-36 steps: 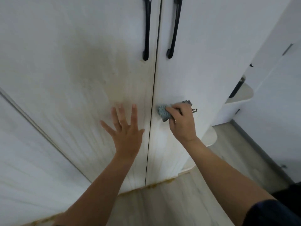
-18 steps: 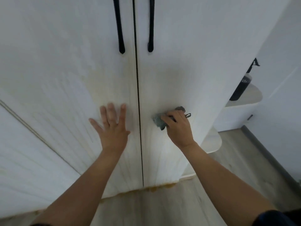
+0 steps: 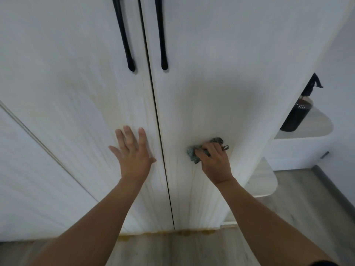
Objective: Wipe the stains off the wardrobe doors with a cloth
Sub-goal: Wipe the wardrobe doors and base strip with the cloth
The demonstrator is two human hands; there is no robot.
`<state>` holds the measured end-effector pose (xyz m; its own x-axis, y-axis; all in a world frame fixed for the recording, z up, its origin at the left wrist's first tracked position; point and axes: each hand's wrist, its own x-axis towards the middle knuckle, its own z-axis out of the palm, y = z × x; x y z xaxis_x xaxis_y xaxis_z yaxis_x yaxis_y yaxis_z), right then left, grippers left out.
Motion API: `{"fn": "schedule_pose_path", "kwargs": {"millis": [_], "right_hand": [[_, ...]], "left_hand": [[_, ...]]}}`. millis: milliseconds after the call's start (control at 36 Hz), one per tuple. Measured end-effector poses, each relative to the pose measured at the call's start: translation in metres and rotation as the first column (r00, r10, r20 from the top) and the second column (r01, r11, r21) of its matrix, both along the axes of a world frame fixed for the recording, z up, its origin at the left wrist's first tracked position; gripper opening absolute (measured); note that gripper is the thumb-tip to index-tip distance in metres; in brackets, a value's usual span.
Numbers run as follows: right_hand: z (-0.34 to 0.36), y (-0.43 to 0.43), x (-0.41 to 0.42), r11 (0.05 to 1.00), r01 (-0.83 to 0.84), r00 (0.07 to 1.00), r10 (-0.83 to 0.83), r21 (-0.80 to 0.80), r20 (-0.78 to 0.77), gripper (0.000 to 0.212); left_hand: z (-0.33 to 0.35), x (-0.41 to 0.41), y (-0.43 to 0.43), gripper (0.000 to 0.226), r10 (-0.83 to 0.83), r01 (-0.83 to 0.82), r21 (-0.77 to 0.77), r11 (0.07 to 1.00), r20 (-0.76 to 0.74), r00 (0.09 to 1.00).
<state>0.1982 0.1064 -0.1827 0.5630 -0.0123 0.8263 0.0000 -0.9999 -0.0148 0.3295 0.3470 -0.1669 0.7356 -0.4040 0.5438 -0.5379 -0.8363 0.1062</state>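
We look down at a pale grey wood-grain floor [image 3: 172,252] running along the near edge. On the right, two rounded white shelves jut from the end of the wardrobe [image 3: 230,54]. The upper shelf [image 3: 315,129] carries a dark spray bottle [image 3: 294,116], standing upright. The lower shelf [image 3: 266,181] sits closer to the floor. Beyond them, a plain white wall [image 3: 342,54] meets a grey skirting board [image 3: 334,189]. The light is soft and even.

A right hand [image 3: 215,162] presses a crumpled grey-green cloth [image 3: 194,154] against a white wood-grain wardrobe door [image 3: 211,93].
The left hand [image 3: 132,156] lies flat on the neighbouring white door [image 3: 67,83].
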Motion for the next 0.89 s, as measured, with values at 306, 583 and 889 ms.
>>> {"fn": "schedule_pose_path", "kwargs": {"millis": [306,583,889], "right_hand": [[0.029,-0.035,-0.007,0.983,0.133,0.963,-0.158,0.123,0.218,0.018],[-0.007,-0.055,-0.036,0.992,0.087,0.996,-0.090,0.093,0.029,0.023],[-0.028,-0.089,-0.041,0.977,0.160,0.986,-0.166,0.140,0.031,0.032]], "left_hand": [[-0.011,0.008,0.002,0.160,-0.050,0.049,0.007,0.999,0.036,0.998],[-0.009,0.008,0.001,0.159,-0.052,0.052,-0.001,0.999,0.046,0.998],[-0.003,0.004,0.002,0.161,-0.019,0.019,0.017,1.000,0.028,0.999]]}}
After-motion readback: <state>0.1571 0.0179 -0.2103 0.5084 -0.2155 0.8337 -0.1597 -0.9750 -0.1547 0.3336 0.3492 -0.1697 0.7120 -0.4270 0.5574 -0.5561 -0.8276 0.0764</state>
